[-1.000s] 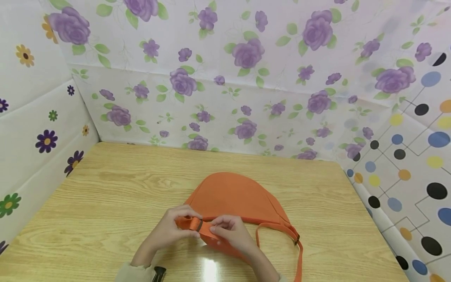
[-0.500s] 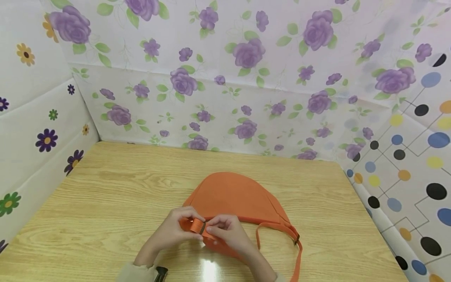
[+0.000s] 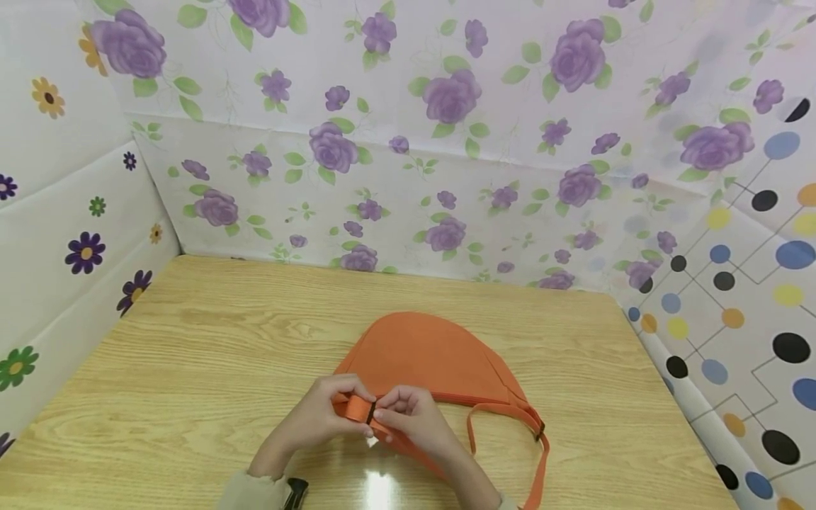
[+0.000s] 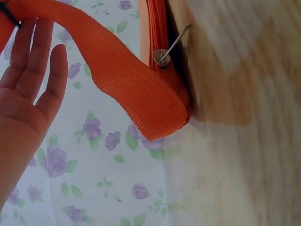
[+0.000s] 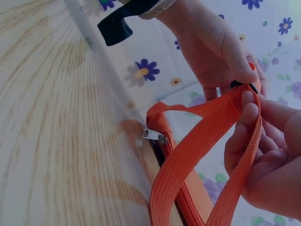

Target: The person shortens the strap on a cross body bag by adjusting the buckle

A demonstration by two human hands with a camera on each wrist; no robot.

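An orange waist bag (image 3: pixel 421 354) with a curved top lies on the table in the head view. Over its near edge, my left hand (image 3: pixel 328 414) pinches the orange strap (image 3: pixel 358 409) by a black slider buckle (image 3: pixel 372 412). The webbing forms a small loop left of the buckle. My right hand (image 3: pixel 417 423) grips the strap just right of the buckle, thumb and fingers closed on it. In the right wrist view, the left thumb presses at the buckle (image 5: pixel 240 85), and a strap length passes through the right hand (image 5: pixel 268 160).
A second strap length (image 3: pixel 542 467) with its own black buckle (image 3: pixel 539 431) trails off the bag's right end. The metal zipper pull (image 4: pixel 162 57) hangs at the bag's end. Floral sheets (image 3: pixel 408 177) enclose the wooden table (image 3: pixel 242 333). A black strap end (image 3: pixel 296 492) sits by the left sleeve.
The buckle has shifted slightly right, toward the right hand, and the strap loop on its left shows rounder. The left hand has crept right with it; the bag stays nearly still.
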